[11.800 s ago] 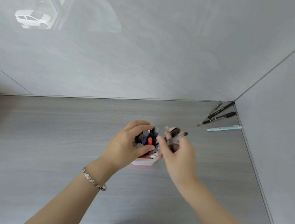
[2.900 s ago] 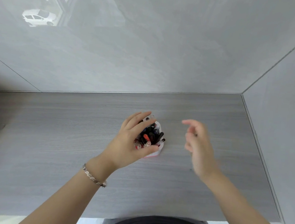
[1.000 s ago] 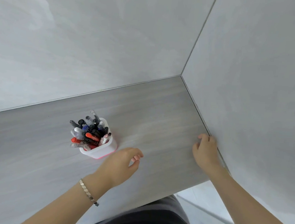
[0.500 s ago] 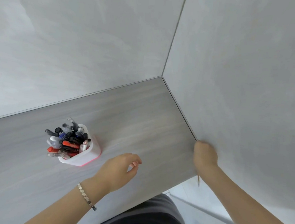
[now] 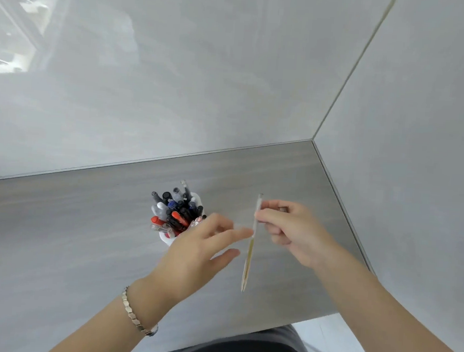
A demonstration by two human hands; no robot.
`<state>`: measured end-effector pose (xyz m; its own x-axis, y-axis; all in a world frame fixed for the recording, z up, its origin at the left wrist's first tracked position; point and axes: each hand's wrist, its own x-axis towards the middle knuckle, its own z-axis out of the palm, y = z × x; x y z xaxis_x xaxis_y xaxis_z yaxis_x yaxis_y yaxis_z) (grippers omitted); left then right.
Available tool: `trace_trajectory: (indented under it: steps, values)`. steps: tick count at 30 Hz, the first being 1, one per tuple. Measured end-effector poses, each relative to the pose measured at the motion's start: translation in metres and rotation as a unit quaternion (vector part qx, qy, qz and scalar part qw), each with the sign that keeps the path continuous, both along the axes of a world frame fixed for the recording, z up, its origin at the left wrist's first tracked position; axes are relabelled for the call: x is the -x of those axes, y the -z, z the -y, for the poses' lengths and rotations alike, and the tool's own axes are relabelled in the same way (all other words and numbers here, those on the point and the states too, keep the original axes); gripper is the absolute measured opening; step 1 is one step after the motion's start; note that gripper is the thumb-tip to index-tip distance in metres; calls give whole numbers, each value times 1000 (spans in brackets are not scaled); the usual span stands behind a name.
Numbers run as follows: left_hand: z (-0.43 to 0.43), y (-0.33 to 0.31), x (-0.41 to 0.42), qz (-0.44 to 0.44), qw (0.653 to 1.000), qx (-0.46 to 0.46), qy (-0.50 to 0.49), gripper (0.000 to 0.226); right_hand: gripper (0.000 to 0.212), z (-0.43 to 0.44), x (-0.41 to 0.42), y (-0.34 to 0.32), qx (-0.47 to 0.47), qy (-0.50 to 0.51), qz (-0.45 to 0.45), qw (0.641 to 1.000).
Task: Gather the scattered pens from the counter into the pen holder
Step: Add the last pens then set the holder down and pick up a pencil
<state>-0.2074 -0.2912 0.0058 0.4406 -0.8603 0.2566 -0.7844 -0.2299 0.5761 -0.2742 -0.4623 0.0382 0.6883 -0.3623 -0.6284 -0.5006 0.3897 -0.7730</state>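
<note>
A white pen holder [image 5: 165, 238] stands on the grey counter [image 5: 68, 235], packed with several black, blue, red and clear pens [image 5: 176, 210]. My right hand [image 5: 293, 232] pinches a thin clear pen [image 5: 249, 256] near its upper end; the pen hangs almost upright above the counter, to the right of the holder. My left hand [image 5: 200, 252] hovers between holder and pen with fingers spread, holding nothing; a fingertip reaches close to the pen's shaft. It covers the holder's near right side.
Glossy grey walls meet in a corner [image 5: 312, 140] at the back right, closing the counter on two sides. The counter's front edge [image 5: 311, 318] runs near my body, with pale floor [image 5: 336, 348] beyond it. A metal bracelet [image 5: 133, 316] sits on my left wrist.
My right hand left the wall-side counter edge and rose toward the middle with the thin clear pen in it. My left hand moved up toward the pen. The view swung back left.
</note>
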Motion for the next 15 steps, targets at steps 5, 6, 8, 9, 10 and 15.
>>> trace_trajectory:
  steps: [5,6,8,9,10,15]
  values:
    - [-11,2,-4,127,990,58,0,14,16,-26,-13,-4,-62,-66,-7,996]
    - [-12,0,-4,143,987,69,-7,12,14,-28,-14,-4,-59,-61,-6,996]
    - [-15,-7,-5,148,986,79,-21,16,10,-27,-15,-3,-78,10,11,997]
    - [-16,-12,-5,115,990,74,-35,21,14,-24,-15,-3,-113,66,25,991]
    - [-17,-18,-4,51,995,62,-61,25,18,-20,-14,-5,-150,118,48,980]
    - [-25,-27,3,-185,964,18,-189,31,30,-11,-5,-28,-114,179,228,950]
